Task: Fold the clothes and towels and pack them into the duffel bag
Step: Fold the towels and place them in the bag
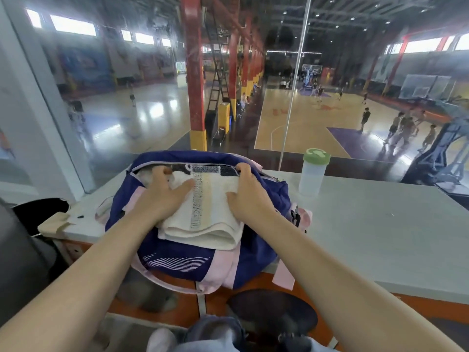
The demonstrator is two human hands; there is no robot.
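Note:
A navy and pink duffel bag (177, 260) lies on the grey table (380, 237), its top zipper open. A folded white towel (210, 214) with a grey and cream stripe lies across the opening, its far end tucked inside the bag and its near end hanging out over the front. My left hand (162, 194) lies flat on the towel's left side, fingers reaching into the opening. My right hand (247, 194) grips the towel's right side, fingertips at the bag's zipper edge. Other pale cloth shows inside the bag under my left fingers.
A clear bottle with a green lid (313, 174) stands on the table right of the bag. A glass pane behind the table overlooks basketball courts with people. A dark round stool (274, 313) sits below the table edge, a black chair at the left.

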